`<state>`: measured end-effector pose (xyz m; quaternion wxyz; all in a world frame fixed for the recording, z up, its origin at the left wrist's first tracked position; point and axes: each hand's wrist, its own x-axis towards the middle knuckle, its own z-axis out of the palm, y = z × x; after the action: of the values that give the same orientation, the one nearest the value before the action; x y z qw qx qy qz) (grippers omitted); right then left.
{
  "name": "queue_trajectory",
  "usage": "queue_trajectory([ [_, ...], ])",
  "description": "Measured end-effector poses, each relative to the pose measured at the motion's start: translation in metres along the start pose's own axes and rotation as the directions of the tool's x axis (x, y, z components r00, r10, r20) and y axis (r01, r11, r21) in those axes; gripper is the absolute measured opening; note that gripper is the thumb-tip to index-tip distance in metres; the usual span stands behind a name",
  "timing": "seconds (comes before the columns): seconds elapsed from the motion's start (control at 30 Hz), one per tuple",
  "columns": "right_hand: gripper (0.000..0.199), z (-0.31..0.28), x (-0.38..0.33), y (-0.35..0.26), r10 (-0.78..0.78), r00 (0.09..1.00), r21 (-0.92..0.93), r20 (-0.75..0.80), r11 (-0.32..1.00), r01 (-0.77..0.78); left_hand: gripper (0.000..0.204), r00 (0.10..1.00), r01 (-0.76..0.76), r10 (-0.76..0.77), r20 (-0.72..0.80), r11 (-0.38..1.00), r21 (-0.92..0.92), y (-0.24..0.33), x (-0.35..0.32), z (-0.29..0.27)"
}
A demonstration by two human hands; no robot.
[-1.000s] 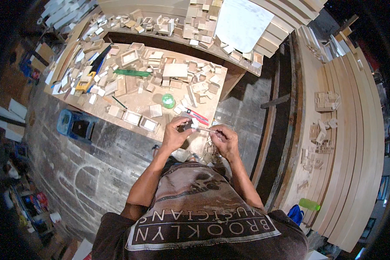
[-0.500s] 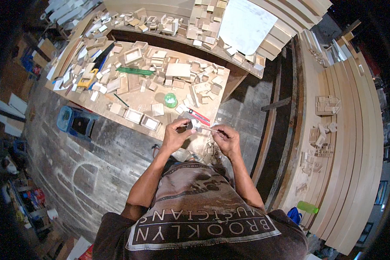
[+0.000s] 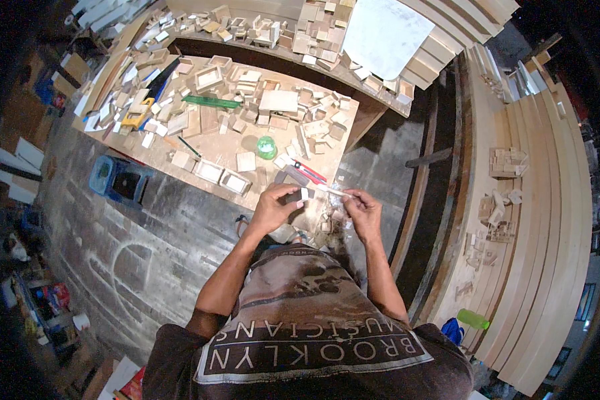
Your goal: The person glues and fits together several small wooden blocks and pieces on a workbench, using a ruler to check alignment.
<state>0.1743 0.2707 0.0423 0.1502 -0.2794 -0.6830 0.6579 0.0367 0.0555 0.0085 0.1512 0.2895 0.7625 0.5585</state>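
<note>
Between the thumb and fingers of my left hand (image 3: 275, 209) is a small pale block (image 3: 305, 193), held near the front right corner of the workbench (image 3: 223, 160). My right hand (image 3: 365, 212) pinches a thin, light-coloured stick (image 3: 333, 191), maybe a brush, pointing left. A gap separates the stick from the block. Just beyond my hands lie a red utility knife (image 3: 311, 173) and a dark grey flat piece (image 3: 291, 175). Further back stands a round, translucent green container (image 3: 267, 147). Near the bench's front edge are small open wooden boxes (image 3: 235, 182).
Many small wooden pieces cover the bench's far part, with a green strip (image 3: 211, 102) and a yellow-handled saw (image 3: 138, 116) among them. A blue bin (image 3: 117, 181) stands on the floor at left. Long boards (image 3: 547, 200) lie at right, bearing small wooden assemblies (image 3: 507, 162).
My right hand has moved right with the stick, drawing it away from the block. My left hand still holds the block, which is now more plainly visible.
</note>
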Motion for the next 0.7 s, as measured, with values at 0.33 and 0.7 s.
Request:
queue_trajectory([
  [0.33,0.016,-0.027,-0.011,0.018,0.070,0.994,-0.015,-0.086,0.997,-0.071,0.025,0.951,-0.296,0.173,0.255,0.746,0.596,-0.057,-0.003,0.041],
  [0.7,0.018,-0.018,-0.025,0.035,0.062,0.992,0.025,-0.111,0.998,-0.060,0.021,0.966,-0.222,0.092,0.241,0.768,0.600,-0.045,0.015,0.026],
])
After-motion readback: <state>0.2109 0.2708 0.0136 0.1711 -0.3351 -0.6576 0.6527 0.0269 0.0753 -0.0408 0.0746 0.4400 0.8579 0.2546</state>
